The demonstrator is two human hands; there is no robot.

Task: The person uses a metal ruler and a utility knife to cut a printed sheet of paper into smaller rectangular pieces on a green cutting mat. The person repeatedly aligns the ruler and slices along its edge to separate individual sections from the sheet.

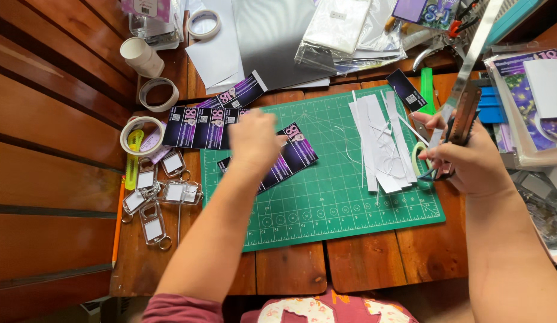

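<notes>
My left hand (253,139) is blurred and hovers over dark purple printed cards (299,152) lying on the left part of a green cutting mat (350,203). Its fingers point away from me, so I cannot see whether they pinch a card. More purple cards (191,127) lie in a row off the mat's left edge. At the mat's right edge, my right hand (470,161) grips a long metal ruler (479,42) together with a dark cutter handle (467,116). White paper strips (380,143) lie in a pile just left of that hand.
Clear plastic keychain holders (164,194), a yellow cutter (133,158) and tape rolls (142,134) lie left of the mat. A grey sheet (272,36), plastic sleeves (338,24) and pliers (434,48) crowd the back. Printed sheets (530,90) are stacked at right. One purple card (406,90) lies near the mat's top.
</notes>
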